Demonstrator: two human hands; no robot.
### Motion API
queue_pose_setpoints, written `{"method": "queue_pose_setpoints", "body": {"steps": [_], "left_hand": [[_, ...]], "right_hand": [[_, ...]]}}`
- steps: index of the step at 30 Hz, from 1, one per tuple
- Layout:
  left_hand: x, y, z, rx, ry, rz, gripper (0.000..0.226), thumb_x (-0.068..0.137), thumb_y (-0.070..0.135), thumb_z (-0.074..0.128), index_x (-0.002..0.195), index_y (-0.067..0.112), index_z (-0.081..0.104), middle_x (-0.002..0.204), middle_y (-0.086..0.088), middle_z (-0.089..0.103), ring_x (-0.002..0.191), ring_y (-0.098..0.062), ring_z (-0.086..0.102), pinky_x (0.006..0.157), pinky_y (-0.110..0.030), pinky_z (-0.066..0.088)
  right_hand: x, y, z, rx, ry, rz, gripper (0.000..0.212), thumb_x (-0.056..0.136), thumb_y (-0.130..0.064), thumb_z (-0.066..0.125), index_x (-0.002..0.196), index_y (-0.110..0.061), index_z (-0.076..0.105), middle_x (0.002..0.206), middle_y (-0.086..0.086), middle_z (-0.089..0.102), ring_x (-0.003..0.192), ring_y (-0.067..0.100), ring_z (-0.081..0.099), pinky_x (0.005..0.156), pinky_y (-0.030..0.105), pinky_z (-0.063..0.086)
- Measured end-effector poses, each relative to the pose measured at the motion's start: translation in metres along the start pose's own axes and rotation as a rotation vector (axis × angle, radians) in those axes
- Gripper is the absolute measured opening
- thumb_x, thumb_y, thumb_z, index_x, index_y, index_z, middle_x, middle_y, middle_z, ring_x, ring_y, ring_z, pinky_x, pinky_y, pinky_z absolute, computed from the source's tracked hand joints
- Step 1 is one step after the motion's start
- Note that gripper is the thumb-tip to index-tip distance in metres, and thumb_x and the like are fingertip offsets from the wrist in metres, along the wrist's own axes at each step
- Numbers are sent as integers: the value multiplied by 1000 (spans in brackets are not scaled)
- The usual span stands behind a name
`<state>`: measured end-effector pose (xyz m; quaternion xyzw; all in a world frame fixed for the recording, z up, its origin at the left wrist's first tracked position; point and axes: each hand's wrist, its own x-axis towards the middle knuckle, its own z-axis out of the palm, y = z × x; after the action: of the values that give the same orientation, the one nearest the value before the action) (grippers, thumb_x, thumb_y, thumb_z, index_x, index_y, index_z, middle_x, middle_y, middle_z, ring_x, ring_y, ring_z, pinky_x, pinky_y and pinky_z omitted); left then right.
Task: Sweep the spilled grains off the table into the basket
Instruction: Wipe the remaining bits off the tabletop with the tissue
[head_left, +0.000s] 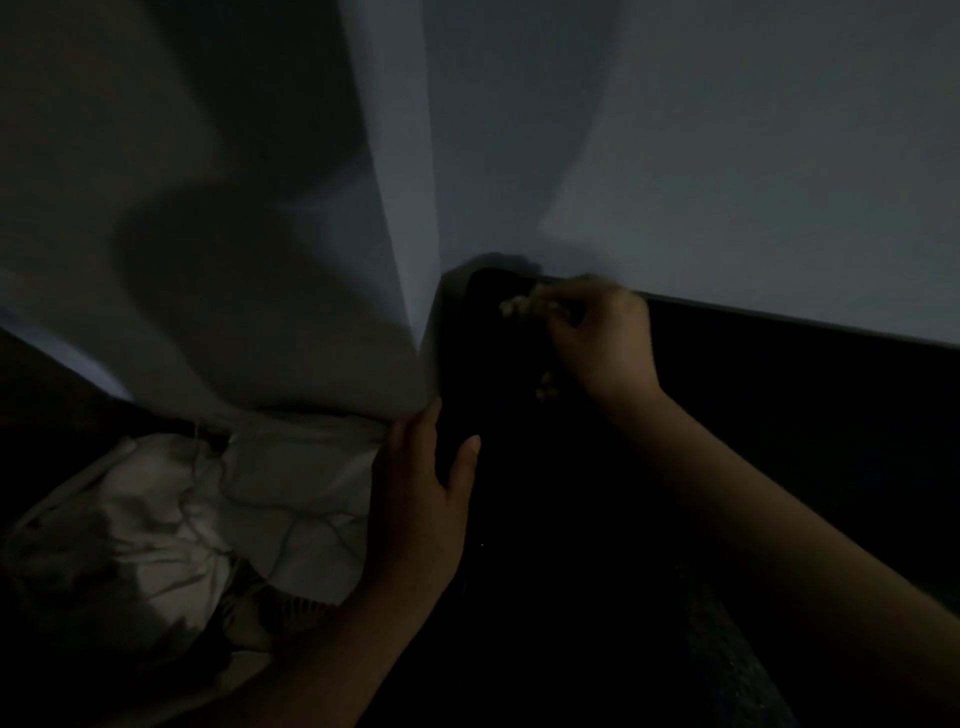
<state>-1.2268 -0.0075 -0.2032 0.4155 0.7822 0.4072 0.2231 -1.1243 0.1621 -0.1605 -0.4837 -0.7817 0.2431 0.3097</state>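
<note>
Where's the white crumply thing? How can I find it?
Start where the two pale walls meet and look down and left. The white crumpled cloth lies there, just beside the left hand. It is the only wrinkled thing; the table to its right is flat and dark.

You have a single view, worn on your head, looking forward and down from close range into a dim wall corner (410, 218). Your left hand (421, 488) and right hand (602, 338) fill its lower middle, with a dark surface (789, 426) running off toward the lower right.
</note>
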Motion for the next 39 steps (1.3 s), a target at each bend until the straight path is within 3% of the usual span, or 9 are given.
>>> {"method": "queue_pose_setpoints", "body": {"steps": [5, 12, 15, 21, 25, 28, 31, 35, 39], "left_hand": [[1, -1, 0, 0, -7, -9, 66, 85, 56, 41, 133, 12, 51, 130, -9, 51, 121, -21, 48, 102, -39, 40], [-1, -1, -1, 8, -11, 12, 48, 94, 35, 49, 137, 13, 47, 134, -8, 48, 124, -20, 44, 102, -26, 33], [-1, -2, 0, 12, -12, 24, 47, 96, 36, 49, 137, 13, 47, 132, -7, 49, 123, -20, 45, 101, -26, 34], [-2, 1, -1, 18, -16, 4, 47, 96, 32, 49, 139, 13, 44, 135, -11, 48, 123, -21, 45, 98, -21, 30], [-5, 2, -8, -33, 6, -74, 41, 96, 30, 51, 134, 14, 50, 128, -8, 55, 116, -23, 52, 96, -31, 41], [-17, -8, -21, -52, 7, -86, 31, 94, 33, 53, 120, 16, 59, 115, -2, 60, 105, -19, 56, 88, -36, 47], [-37, -26, -34, -106, 2, -35, 35, 91, 39, 56, 116, 15, 60, 111, 1, 59, 104, -18, 57, 87, -39, 49], [-64, -39, -40, -184, -49, -91, 32, 87, 53, 55, 110, 31, 56, 113, 5, 57, 99, -15, 60, 79, -29, 49], [-77, -43, -39, -176, -46, -81, 39, 86, 62, 51, 110, 33, 60, 109, 8, 59, 96, -6, 59, 76, -20, 47]], "right_hand": [[-6, 0, 20, -78, 61, 28, 18, 80, -16, 62, 87, -7, 76, 92, 13, 71, 86, 31, 66, 76, 33, 52], [-72, -14, 3, 43, -72, -45, 18, 82, -6, 70, 96, -15, 77, 99, 2, 70, 95, 17, 65, 87, 35, 54], [-59, -9, -4, 85, 60, 57, 13, 84, -9, 69, 93, -13, 76, 96, 1, 70, 90, 14, 66, 84, 31, 54], [-65, -7, 11, -140, 81, 42, 21, 83, -6, 65, 100, -12, 76, 104, 5, 68, 99, 24, 62, 89, 35, 51], [-109, -23, 2, -51, 5, 19, 23, 83, -4, 66, 101, -15, 75, 104, 2, 67, 99, 20, 62, 88, 35, 53], [-132, -31, -13, 37, -86, 45, 25, 81, 0, 67, 99, -15, 76, 102, 0, 68, 97, 16, 64, 88, 35, 53], [-128, -26, -24, 97, -11, 83, 20, 84, -2, 66, 97, -13, 76, 101, 1, 68, 94, 16, 65, 87, 36, 54], [-115, -16, -6, -20, 131, 127, 15, 85, -12, 67, 96, -14, 76, 102, 4, 69, 96, 22, 65, 87, 42, 53], [-145, -33, 7, -30, 68, 54, 20, 81, -9, 67, 97, -16, 77, 102, 2, 69, 96, 21, 64, 87, 32, 52]]}}
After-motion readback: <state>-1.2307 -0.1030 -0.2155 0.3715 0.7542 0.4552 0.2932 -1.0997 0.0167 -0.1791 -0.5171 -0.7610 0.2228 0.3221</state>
